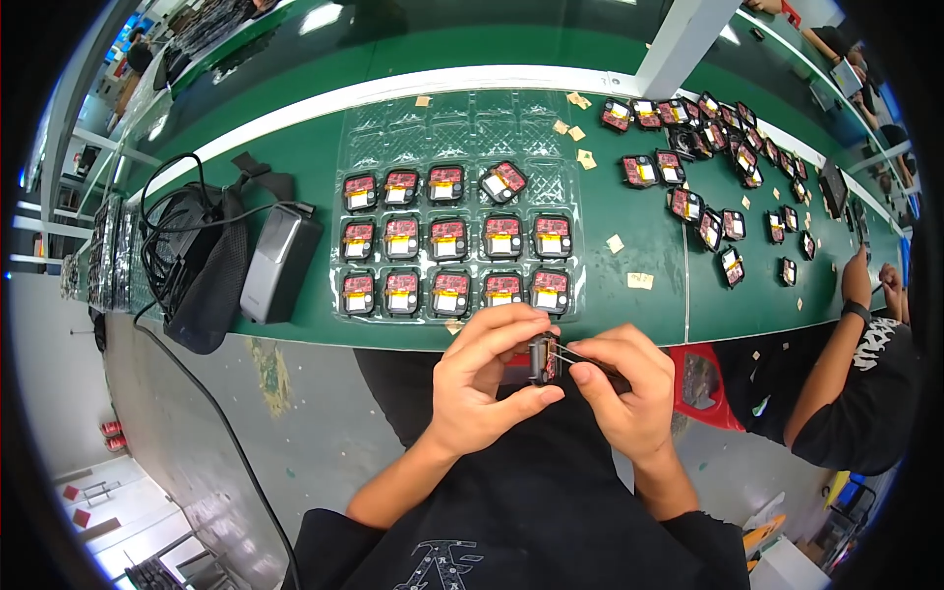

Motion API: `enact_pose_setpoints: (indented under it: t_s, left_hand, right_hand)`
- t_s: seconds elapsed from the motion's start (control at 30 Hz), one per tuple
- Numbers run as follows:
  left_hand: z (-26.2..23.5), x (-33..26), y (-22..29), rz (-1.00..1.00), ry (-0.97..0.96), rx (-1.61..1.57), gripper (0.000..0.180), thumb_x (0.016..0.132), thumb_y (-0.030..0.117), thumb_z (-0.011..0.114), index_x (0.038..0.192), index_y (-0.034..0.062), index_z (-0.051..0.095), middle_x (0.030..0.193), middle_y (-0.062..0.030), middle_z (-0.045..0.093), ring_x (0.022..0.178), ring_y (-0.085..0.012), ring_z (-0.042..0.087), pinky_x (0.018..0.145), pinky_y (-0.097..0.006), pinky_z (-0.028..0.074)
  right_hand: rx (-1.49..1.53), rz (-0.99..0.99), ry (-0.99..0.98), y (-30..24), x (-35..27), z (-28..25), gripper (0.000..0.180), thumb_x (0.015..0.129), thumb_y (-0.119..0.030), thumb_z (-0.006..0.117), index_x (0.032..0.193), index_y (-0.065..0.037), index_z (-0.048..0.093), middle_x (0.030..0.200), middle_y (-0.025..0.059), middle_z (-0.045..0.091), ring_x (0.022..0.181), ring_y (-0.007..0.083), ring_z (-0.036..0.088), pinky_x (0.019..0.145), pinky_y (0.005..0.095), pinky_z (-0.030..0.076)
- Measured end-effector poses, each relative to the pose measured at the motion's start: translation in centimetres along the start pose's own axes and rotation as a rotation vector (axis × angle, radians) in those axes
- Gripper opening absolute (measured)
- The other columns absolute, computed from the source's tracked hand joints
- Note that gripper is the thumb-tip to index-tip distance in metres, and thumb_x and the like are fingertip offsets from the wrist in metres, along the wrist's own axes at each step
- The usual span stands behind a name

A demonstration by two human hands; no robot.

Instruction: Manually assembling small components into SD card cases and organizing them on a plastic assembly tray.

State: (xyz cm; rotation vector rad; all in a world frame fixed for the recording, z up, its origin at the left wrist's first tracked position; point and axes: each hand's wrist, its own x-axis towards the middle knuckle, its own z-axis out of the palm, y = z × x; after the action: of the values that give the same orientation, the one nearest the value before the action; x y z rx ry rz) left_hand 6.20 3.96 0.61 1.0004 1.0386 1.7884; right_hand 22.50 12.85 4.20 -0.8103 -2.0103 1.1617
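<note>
My left hand point(479, 385) grips a small black-cased electronic module point(541, 362) by its edges, fingers on top and thumb below. The module is turned nearly edge-on, with a bit of red circuit board showing on its right side. In my right hand point(629, 393), pinched between thumb and fingers, is a pair of thin metal tweezers point(567, 354). Their tips reach the module's right side; whether they hold anything is too small to tell. Just beyond my hands lies a clear plastic tray point(374, 118) with rows of similar red-and-black modules point(448, 239) in its pockets.
A grey box-shaped device point(279, 264) and a black bag with cables point(208, 265) lie left on the green table point(629, 305). More modules point(710, 228) and small paper pieces point(639, 281) are scattered right. A white post point(678, 54) stands behind. Another person's arm point(836, 344) is at right.
</note>
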Motion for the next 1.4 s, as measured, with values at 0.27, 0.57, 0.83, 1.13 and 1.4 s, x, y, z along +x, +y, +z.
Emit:
enact_pose_setpoints:
  t_s: [0.27, 0.57, 0.83, 1.13, 1.4]
  left_hand:
    - [-0.5, -0.4, -0.2, 0.01, -0.03, 0.05, 0.06, 0.076, 0.0, 0.087, 0.13, -0.0075, 0.061, 0.138, -0.0188, 0.049, 0.12, -0.0297, 0.062, 0.101, -0.042, 0.055]
    - [-0.1, -0.6, 0.0, -0.051, 0.019, 0.038, 0.059, 0.078, 0.005, 0.087, 0.129, -0.0071, 0.06, 0.137, -0.0188, 0.05, 0.12, -0.0301, 0.062, 0.104, -0.044, 0.054]
    - [-0.6, -0.4, -0.2, -0.199, 0.033, -0.234, 0.055, 0.085, -0.002, 0.08, 0.133, -0.0066, 0.054, 0.14, -0.0146, 0.048, 0.124, -0.0278, 0.06, 0.103, -0.039, 0.054]
    - [-1.0, -0.5, -0.2, -0.198, -0.018, -0.177, 0.057, 0.085, 0.0, 0.082, 0.134, -0.0064, 0.055, 0.142, -0.0139, 0.047, 0.126, -0.0239, 0.058, 0.103, -0.036, 0.052]
    - [-0.7, -0.7, -0.5, -0.218, 0.002, -0.21, 0.056, 0.085, 0.003, 0.083, 0.134, -0.0065, 0.056, 0.142, -0.0132, 0.046, 0.121, -0.0215, 0.058, 0.102, -0.036, 0.051]
  right_hand:
    - [-0.036, 0.058, 0.028, -0.8, 0.1, 0.3, 0.015, 0.085, -0.004, 0.08, 0.099, 0.0, 0.076, 0.083, 0.0071, 0.068, 0.057, 0.0092, 0.059, 0.051, 0.0244, 0.045]
    - [-0.036, 0.105, -0.001, -0.1, -0.2, -0.1, 0.01, 0.086, -0.004, 0.079, 0.095, 0.0, 0.075, 0.082, 0.007, 0.068, 0.059, 0.0104, 0.06, 0.051, 0.0254, 0.045]
    - [-0.337, -0.204, 0.17, 0.9, -0.3, 0.8, 0.022, 0.075, -0.003, 0.085, 0.095, -0.001, 0.075, 0.082, 0.0065, 0.065, 0.061, 0.0169, 0.061, 0.052, 0.0295, 0.047]
    - [-0.351, -0.343, 0.153, 1.6, 0.1, 0.7, 0.029, 0.07, -0.004, 0.088, 0.096, -0.002, 0.077, 0.081, 0.0052, 0.063, 0.061, 0.0178, 0.061, 0.052, 0.0312, 0.048]
    - [-0.266, -0.252, 0.148, 1.9, -0.3, 1.0, 0.019, 0.074, -0.002, 0.085, 0.09, -0.001, 0.075, 0.081, 0.006, 0.066, 0.062, 0.0179, 0.066, 0.053, 0.0299, 0.051]
